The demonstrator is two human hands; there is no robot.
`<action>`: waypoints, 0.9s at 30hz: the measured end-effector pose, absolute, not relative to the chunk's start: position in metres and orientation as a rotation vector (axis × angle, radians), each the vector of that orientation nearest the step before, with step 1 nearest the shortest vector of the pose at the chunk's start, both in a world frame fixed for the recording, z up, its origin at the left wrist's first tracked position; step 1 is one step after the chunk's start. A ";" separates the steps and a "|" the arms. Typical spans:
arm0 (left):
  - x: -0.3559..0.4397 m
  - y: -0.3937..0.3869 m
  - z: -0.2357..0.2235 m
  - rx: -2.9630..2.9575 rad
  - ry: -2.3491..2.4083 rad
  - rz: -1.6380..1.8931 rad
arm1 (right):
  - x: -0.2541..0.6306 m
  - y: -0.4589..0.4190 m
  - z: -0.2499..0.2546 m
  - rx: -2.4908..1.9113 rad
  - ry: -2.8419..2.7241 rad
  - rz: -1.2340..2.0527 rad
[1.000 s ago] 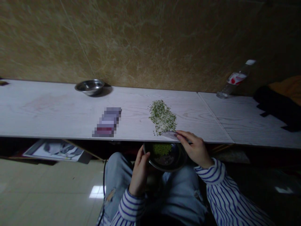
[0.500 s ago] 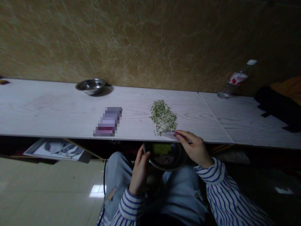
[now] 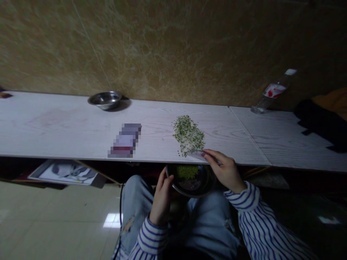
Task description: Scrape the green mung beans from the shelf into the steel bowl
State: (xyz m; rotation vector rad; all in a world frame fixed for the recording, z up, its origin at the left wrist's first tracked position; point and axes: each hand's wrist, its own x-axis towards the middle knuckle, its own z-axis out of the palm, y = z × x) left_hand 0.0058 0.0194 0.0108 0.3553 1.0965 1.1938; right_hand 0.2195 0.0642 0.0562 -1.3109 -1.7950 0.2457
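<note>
At the far left end of the white, wood-grained bench [image 3: 54, 122], a small brown object [image 3: 5, 95] sits by the marbled wall [image 3: 162, 47], too little of it showing to name. Below the bench on the left, a pale open tray [image 3: 98, 181] holds what look like printed sheets, above the tiled floor [image 3: 54, 220]. Farther right, a shiny metal bowl [image 3: 105, 100] stands on the far side of the bench, close to the wall. Nearer and slightly right of it lies a flat oblong item [image 3: 125, 140], blurred into blocks of purple, grey and dark red. Next, above the lap in ripped jeans [image 3: 137, 196], the left grip [image 3: 162, 193] clasps the left rim of a round bowl [image 3: 202, 180], thumb on top; the bench's near edge hides its far side. Green beans [image 3: 187, 172] are heaped inside it, far and left. Just beyond, on the bench, loose beans [image 3: 188, 133] spread in an uneven patch, mingled with white grains. At the patch's near end, the right grip [image 3: 226, 171] pinches a pale flat piece [image 3: 195, 154] between thumb and fingers. Well to the right, a clear bottle [image 3: 273, 91] with a white cap stands far back by the wall, and beyond it rests a dim black bundle [image 3: 322, 122].
</note>
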 end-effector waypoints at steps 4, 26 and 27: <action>0.004 0.020 0.011 0.386 1.122 1.208 | 0.217 0.065 0.058 -1.299 -1.806 0.240; 0.002 0.020 0.008 0.350 1.048 1.201 | 0.212 0.068 0.058 -1.279 -1.809 0.263; 0.002 0.020 0.008 0.352 1.048 1.208 | 0.213 0.068 0.059 -1.276 -1.812 0.265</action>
